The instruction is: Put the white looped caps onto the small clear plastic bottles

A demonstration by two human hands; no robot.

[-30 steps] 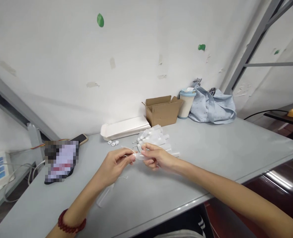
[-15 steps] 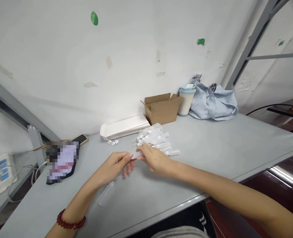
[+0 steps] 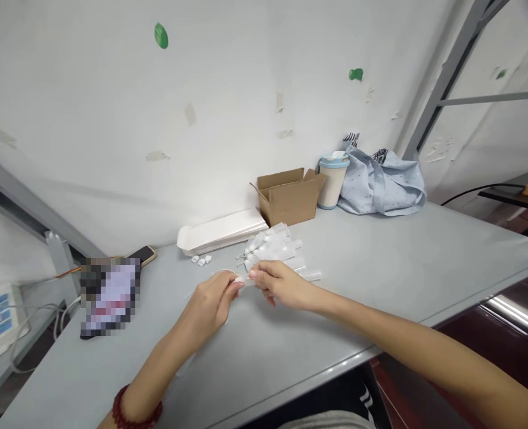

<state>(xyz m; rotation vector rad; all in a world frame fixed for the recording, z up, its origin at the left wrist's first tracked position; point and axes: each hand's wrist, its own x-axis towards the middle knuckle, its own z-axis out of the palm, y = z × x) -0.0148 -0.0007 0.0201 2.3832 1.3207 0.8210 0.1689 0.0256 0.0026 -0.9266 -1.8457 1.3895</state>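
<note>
Between my two hands is a small translucent white tube (image 3: 246, 280), mostly covered by fingers. My left hand (image 3: 217, 297) pinches its left end, and a thin white cord curves up over the knuckles. The right end is gripped by the thumb and fingers of my right hand (image 3: 282, 284). Just behind my right hand lies a heap of similar translucent tubes (image 3: 273, 243) with thin tips pointing left. Several small white caps (image 3: 201, 260) sit left of the heap. Another tube lies mostly hidden under my left forearm.
A stack of white flat boxes (image 3: 221, 232) lies by the wall, with an open cardboard box (image 3: 291, 202) beside it. Farther right are a lidded cup (image 3: 333, 182) and a light blue bag (image 3: 380, 185). A phone (image 3: 145, 255) and a blurred dark-edged item (image 3: 112, 298) lie left on the grey table (image 3: 357, 262).
My left hand has turned and its fingers have curled in around the tube's end. My right hand has shifted slightly right. The view has moved a little.
</note>
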